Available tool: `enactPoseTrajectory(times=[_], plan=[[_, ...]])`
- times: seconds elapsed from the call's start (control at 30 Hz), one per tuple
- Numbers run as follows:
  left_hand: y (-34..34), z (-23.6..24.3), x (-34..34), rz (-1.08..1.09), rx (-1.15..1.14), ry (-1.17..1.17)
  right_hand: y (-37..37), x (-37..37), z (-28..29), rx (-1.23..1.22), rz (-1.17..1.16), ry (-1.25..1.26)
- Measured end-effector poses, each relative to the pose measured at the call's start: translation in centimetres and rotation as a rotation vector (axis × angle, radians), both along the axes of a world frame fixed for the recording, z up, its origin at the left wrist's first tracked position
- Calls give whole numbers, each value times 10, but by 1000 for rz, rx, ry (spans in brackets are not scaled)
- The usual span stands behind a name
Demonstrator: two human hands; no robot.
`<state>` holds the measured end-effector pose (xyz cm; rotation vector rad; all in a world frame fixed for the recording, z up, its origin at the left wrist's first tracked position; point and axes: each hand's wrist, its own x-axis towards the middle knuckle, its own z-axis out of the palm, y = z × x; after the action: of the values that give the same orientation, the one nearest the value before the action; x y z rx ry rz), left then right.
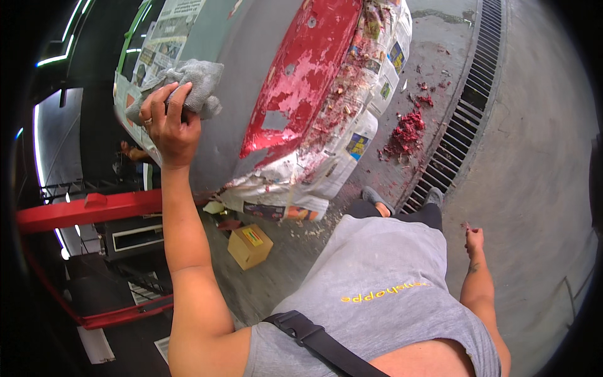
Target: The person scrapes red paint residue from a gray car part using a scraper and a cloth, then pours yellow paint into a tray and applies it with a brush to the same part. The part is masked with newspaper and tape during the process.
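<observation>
In the head view, the left hand has its fingers bent around a grey cloth, gripping it over the grey panel, near newspaper. Right of the cloth is a patchy red part with soiled newspaper along its edge. The right hand hangs low, fingers curled; I cannot tell whether they pinch anything. Red scraps lie near the floor drain.

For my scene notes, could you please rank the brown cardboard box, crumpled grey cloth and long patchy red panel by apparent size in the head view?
Long patchy red panel
Crumpled grey cloth
Brown cardboard box
</observation>
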<state>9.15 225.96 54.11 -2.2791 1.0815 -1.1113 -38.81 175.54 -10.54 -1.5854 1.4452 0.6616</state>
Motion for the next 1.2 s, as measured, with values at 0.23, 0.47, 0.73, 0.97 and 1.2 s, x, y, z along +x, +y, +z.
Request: enactPoseTrajectory(times=[0.23, 0.47, 0.73, 0.97, 1.2], plan=[[50, 9, 31, -75, -153, 106, 86, 109, 32, 52, -110, -332], [116, 6, 50, -220, -250, 154, 185, 213, 87, -25, -6, -490], [127, -46, 78, 36, -104, 561, 241, 269, 164, 74, -96, -667], [98, -58, 147, 118, -247, 577, 259, 309, 186, -21, 21, -847], [37, -66, 200, -29, -290, 595, 296, 398, 208, 67, 3, -954]])
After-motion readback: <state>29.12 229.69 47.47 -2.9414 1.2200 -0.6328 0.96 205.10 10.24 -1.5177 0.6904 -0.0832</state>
